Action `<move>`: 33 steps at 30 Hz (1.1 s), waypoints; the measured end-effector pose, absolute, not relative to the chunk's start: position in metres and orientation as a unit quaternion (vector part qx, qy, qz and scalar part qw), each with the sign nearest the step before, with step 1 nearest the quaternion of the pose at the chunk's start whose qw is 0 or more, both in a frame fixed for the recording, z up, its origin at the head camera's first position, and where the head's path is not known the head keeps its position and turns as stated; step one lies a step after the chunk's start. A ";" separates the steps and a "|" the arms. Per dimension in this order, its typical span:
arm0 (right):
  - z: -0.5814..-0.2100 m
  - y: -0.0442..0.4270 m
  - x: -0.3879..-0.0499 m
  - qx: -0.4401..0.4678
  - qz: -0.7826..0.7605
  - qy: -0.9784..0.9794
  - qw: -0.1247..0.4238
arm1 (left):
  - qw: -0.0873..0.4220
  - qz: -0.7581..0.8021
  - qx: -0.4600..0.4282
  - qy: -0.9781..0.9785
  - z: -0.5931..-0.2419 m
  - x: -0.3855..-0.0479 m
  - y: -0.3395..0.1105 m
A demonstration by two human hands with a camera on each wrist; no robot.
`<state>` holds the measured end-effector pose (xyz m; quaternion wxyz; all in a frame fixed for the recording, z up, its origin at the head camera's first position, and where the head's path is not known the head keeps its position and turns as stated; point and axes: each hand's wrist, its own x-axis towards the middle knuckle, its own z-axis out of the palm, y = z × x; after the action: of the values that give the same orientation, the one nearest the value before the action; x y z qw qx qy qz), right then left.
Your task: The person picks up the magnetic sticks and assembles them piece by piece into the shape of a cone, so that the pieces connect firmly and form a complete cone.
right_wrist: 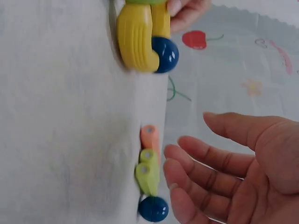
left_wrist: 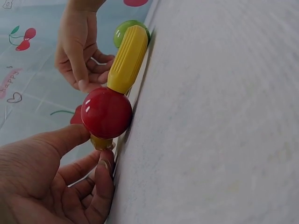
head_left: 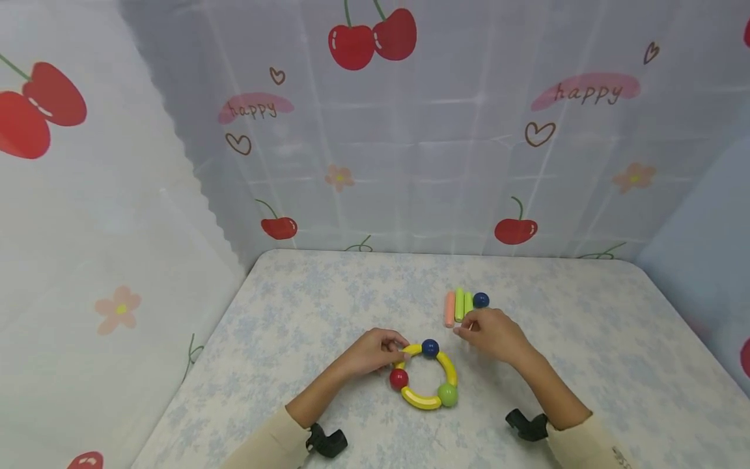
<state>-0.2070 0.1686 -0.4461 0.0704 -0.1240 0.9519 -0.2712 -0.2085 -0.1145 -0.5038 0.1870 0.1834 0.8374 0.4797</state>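
Note:
A ring of yellow curved rods (head_left: pixel 420 398) joined by a red ball (head_left: pixel 399 379), a dark blue ball (head_left: pixel 430 348) and a green ball (head_left: pixel 448 394) lies on the table. At its upper left, my left hand (head_left: pixel 372 353) pinches a yellow curved rod (left_wrist: pixel 101 143) beside the red ball, thumb on one side and fingers on the other. My right hand (head_left: pixel 494 333) hovers close to an orange stick (head_left: pixel 449 309) and two light green sticks (head_left: pixel 459 305). In the right wrist view its fingers (right_wrist: pixel 212 179) are spread and relaxed, holding nothing.
Beside the sticks sits a loose dark blue ball (head_left: pixel 481 300). The table (head_left: pixel 293 306) wears a pale floral cover. A curtain (head_left: pixel 398 143) printed with cherries stands behind its far edge. Black wrist mounts (head_left: pixel 327 441) sit at both forearms.

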 end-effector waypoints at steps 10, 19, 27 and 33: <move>-0.459 0.189 -0.234 -0.063 -0.261 0.963 0.026 | 0.188 0.486 0.177 0.835 -0.506 -0.209 -0.114; -0.471 0.187 -0.250 -0.019 -0.243 0.969 0.049 | 0.189 0.490 0.169 0.834 -0.505 -0.207 -0.114; -0.473 0.184 -0.256 -0.016 -0.242 0.966 0.086 | 0.189 0.490 0.174 0.833 -0.505 -0.207 -0.115; -0.469 0.182 -0.252 -0.012 -0.236 0.964 0.122 | 0.186 0.492 0.178 0.831 -0.504 -0.207 -0.116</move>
<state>-0.2519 0.1819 -0.4693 0.1224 -0.0115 0.9640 -0.2359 -0.2073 -0.1155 -0.5041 0.1861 0.1779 0.8315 0.4924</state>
